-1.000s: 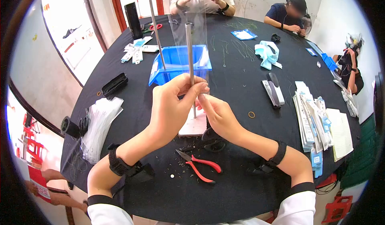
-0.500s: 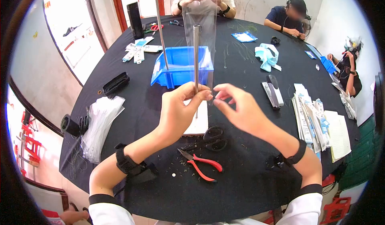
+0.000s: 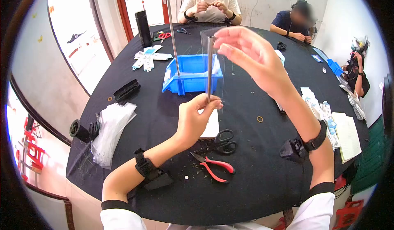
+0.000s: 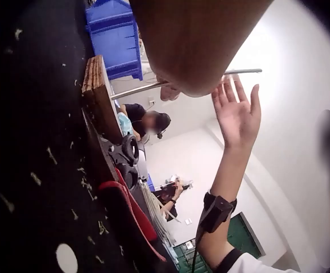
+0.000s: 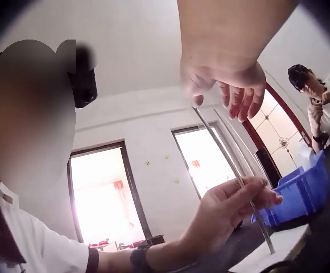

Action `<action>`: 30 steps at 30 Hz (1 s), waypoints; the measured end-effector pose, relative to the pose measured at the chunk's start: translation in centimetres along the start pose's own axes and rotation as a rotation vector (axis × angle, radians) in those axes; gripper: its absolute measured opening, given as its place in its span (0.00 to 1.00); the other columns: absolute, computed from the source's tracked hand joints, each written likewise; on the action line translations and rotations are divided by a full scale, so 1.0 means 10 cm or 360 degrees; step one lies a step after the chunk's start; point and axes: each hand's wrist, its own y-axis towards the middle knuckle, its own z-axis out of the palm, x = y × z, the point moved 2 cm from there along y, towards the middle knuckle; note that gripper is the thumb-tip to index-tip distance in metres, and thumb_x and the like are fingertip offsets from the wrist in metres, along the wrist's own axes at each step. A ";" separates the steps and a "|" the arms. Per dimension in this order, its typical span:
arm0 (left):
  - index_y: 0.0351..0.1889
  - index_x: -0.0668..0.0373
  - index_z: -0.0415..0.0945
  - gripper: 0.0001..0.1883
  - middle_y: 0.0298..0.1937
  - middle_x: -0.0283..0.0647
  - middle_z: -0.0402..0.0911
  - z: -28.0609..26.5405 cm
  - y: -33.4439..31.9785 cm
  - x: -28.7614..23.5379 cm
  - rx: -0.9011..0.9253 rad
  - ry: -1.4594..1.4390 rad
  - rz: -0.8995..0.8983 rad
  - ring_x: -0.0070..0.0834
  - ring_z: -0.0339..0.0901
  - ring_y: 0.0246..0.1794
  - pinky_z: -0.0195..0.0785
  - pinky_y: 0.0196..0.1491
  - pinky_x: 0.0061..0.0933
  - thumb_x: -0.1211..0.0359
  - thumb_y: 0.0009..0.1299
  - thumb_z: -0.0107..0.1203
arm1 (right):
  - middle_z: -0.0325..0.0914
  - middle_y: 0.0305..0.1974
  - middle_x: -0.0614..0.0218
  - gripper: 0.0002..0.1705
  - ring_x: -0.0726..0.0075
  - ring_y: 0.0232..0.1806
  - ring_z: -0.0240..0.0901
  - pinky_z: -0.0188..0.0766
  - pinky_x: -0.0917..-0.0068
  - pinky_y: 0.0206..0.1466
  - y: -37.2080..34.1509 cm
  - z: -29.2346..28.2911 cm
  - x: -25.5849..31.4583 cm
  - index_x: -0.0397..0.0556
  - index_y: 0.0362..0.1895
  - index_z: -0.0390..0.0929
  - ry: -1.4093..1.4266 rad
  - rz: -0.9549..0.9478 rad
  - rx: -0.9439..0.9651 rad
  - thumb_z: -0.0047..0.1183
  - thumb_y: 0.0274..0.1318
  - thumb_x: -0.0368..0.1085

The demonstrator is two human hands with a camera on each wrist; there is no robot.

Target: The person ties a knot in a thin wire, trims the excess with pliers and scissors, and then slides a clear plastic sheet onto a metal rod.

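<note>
My left hand (image 3: pixel 195 117) pinches a thin metal rod (image 3: pixel 209 74) together with a clear plastic bag (image 3: pixel 220 84) low on its length. The rod stands upright on a small white-topped board (image 3: pixel 211 127), and the bag runs up along it. Beside the rod's top end is my right hand (image 3: pixel 258 64), raised, its fingers extended and nothing gripped. In the left wrist view, the right hand (image 4: pixel 239 122) shows its palm, fingertips right at the rod. From the right wrist, the left hand (image 5: pixel 224 213) appears wrapped about the rod's lower part.
Behind the rod stands a blue bin (image 3: pixel 180 89) with a second metal rod (image 3: pixel 172 33). Black scissors (image 3: pixel 225 142) and red-handled pliers (image 3: pixel 217 170) lie in front. Clear bags (image 3: pixel 113 135) are stacked left; packets (image 3: pixel 318 107) and a notebook (image 3: pixel 345 135) lie right. Other people sit around the table.
My right hand left the left hand's fingertips, moved right, then rose to the rod's top. The left hand keeps hold of the rod and bag. The bag's upper part now stands lower.
</note>
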 end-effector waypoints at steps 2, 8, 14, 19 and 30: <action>0.37 0.67 0.78 0.07 0.33 0.40 0.84 0.01 -0.03 0.03 0.0017 -0.0019 -0.0011 0.22 0.81 0.38 0.71 0.43 0.22 0.72 0.68 0.54 | 0.77 0.42 0.67 0.18 0.79 0.41 0.73 0.68 0.79 0.45 0.11 -0.01 0.01 0.44 0.48 0.72 -0.0016 -0.0162 0.0001 0.55 0.58 0.42; 0.37 0.68 0.78 0.07 0.34 0.40 0.83 0.02 0.00 0.11 0.0062 -0.0171 -0.0029 0.23 0.81 0.38 0.71 0.44 0.22 0.72 0.68 0.54 | 0.76 0.42 0.69 0.12 0.77 0.47 0.71 0.65 0.78 0.56 0.18 -0.03 0.09 0.42 0.46 0.73 -0.0182 -0.0115 0.0122 0.52 0.60 0.34; 0.37 0.67 0.79 0.07 0.33 0.40 0.83 0.01 0.01 0.13 0.0105 -0.0321 -0.0114 0.23 0.80 0.37 0.71 0.44 0.22 0.71 0.68 0.55 | 0.76 0.38 0.72 0.08 0.80 0.43 0.71 0.65 0.80 0.51 0.18 -0.02 0.12 0.43 0.40 0.76 -0.0282 -0.0204 0.0106 0.54 0.57 0.33; 0.36 0.67 0.79 0.07 0.33 0.40 0.83 0.01 0.01 0.13 0.0096 -0.0341 -0.0127 0.21 0.80 0.36 0.71 0.43 0.22 0.71 0.68 0.55 | 0.77 0.34 0.71 0.06 0.79 0.40 0.72 0.67 0.79 0.49 0.23 0.03 0.20 0.42 0.35 0.77 -0.0377 -0.0346 0.0132 0.53 0.56 0.32; 0.37 0.67 0.79 0.07 0.32 0.39 0.83 0.02 0.01 0.12 0.0104 -0.0330 -0.0146 0.21 0.79 0.35 0.70 0.43 0.21 0.71 0.68 0.54 | 0.74 0.29 0.70 0.04 0.78 0.34 0.69 0.66 0.79 0.44 0.29 0.09 0.31 0.41 0.32 0.72 -0.0768 -0.0612 0.0224 0.50 0.56 0.30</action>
